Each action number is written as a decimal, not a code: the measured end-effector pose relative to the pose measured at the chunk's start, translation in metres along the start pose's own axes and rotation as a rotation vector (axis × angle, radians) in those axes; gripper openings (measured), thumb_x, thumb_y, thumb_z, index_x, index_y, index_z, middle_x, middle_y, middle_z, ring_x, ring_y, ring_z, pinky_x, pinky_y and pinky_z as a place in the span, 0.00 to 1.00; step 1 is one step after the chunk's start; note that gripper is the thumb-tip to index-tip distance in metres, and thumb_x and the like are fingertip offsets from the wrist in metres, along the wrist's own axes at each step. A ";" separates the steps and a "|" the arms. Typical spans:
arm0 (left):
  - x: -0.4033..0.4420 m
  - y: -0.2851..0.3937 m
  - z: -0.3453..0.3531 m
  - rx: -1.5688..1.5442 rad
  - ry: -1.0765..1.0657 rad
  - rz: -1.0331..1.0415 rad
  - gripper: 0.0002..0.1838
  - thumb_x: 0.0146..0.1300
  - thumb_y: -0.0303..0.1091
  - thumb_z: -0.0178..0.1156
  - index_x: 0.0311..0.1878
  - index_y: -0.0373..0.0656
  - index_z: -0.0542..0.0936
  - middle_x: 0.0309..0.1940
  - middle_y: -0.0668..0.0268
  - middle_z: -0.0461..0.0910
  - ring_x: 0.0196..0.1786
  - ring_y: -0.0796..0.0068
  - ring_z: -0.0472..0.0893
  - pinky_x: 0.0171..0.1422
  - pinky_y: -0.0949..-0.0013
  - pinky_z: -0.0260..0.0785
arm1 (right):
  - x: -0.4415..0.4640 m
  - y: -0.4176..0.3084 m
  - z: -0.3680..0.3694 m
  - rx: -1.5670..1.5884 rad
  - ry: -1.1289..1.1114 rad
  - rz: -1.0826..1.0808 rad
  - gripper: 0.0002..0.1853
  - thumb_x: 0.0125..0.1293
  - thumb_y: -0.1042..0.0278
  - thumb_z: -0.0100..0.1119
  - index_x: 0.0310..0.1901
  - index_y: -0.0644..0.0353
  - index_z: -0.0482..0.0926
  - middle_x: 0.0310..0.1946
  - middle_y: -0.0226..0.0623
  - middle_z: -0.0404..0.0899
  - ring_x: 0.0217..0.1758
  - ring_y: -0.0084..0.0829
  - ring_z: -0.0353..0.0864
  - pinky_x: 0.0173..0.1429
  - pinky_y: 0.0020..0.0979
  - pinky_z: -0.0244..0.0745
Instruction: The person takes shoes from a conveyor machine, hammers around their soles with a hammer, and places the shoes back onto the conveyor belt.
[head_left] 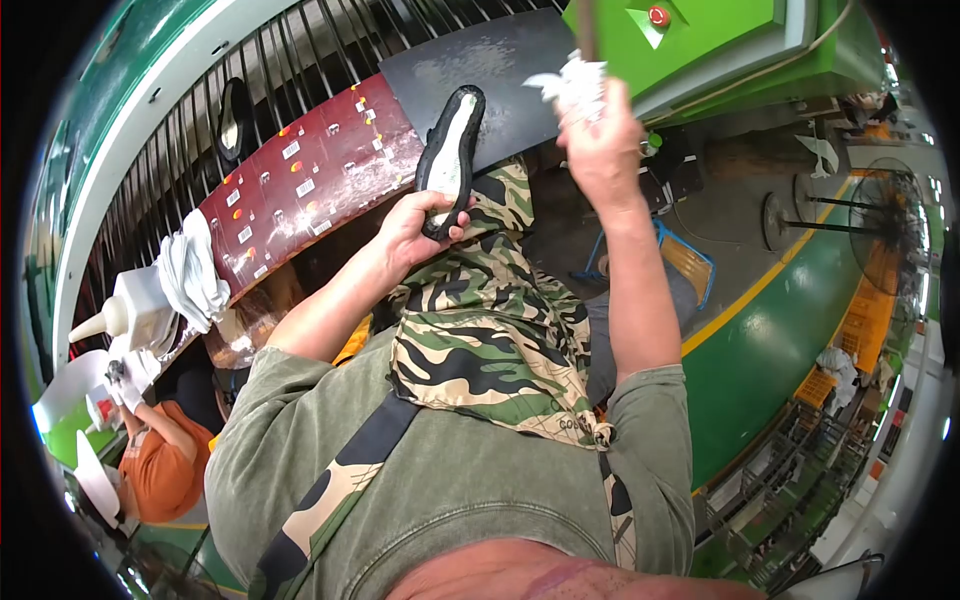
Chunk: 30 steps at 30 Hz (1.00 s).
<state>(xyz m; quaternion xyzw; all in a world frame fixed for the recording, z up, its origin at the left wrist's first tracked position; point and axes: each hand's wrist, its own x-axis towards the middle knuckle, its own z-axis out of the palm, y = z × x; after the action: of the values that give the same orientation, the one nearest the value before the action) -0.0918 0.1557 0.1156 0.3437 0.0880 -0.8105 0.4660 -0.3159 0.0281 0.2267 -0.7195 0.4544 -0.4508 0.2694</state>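
My left hand (408, 232) is closed around one end of a shoe piece (452, 150). The piece is long, with a black rim and a white middle, and its far end points up over the grey sheet. Up and to the right, my right hand (605, 150) is closed on a tool with a brown stick-like shaft (588, 35). White ragged wrapping (577, 88) covers the shaft at my grip. The tool's far end is out of the frame, so its kind cannot be told.
A dark red board with stickers (300, 185) and a grey sheet (500, 60) lie over black rollers. Another shoe piece (236, 120) rests on the rollers. White gloves (190, 275) and a nozzle bottle (130, 310) stand left. A green machine (700, 50) has a red button. A co-worker (165, 460) is lower left.
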 end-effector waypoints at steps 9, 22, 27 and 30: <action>0.004 0.002 0.003 0.048 -0.014 0.000 0.21 0.62 0.25 0.58 0.58 0.29 0.72 0.47 0.49 0.82 0.36 0.63 0.79 0.35 0.66 0.71 | -0.075 0.076 0.062 -0.392 -0.361 0.178 0.21 0.64 0.64 0.66 0.49 0.67 0.68 0.35 0.60 0.82 0.42 0.63 0.83 0.45 0.54 0.78; -0.022 0.093 -0.039 0.788 0.246 0.591 0.22 0.56 0.26 0.74 0.54 0.36 0.80 0.38 0.65 0.86 0.32 0.77 0.84 0.25 0.78 0.67 | -0.136 0.078 0.029 0.363 -0.201 0.567 0.17 0.65 0.69 0.65 0.54 0.64 0.76 0.29 0.34 0.81 0.19 0.23 0.78 0.24 0.29 0.76; -0.029 0.129 -0.014 1.000 0.257 0.872 0.16 0.55 0.31 0.76 0.45 0.38 0.83 0.30 0.67 0.84 0.24 0.81 0.78 0.25 0.78 0.66 | -0.127 0.072 0.032 0.487 -0.123 0.592 0.15 0.65 0.70 0.66 0.51 0.65 0.76 0.29 0.33 0.80 0.19 0.21 0.77 0.24 0.27 0.75; -0.044 0.140 0.017 1.113 0.202 0.838 0.14 0.56 0.31 0.76 0.42 0.37 0.83 0.28 0.66 0.83 0.23 0.80 0.78 0.25 0.77 0.69 | -0.128 0.069 0.035 0.614 -0.122 0.591 0.15 0.64 0.70 0.67 0.49 0.65 0.76 0.29 0.33 0.80 0.19 0.22 0.77 0.24 0.27 0.75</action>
<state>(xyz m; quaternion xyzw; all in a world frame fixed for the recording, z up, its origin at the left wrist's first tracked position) 0.0291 0.1017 0.1813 0.6097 -0.4366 -0.4516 0.4835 -0.3359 0.1112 0.1045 -0.4704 0.4690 -0.4252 0.6148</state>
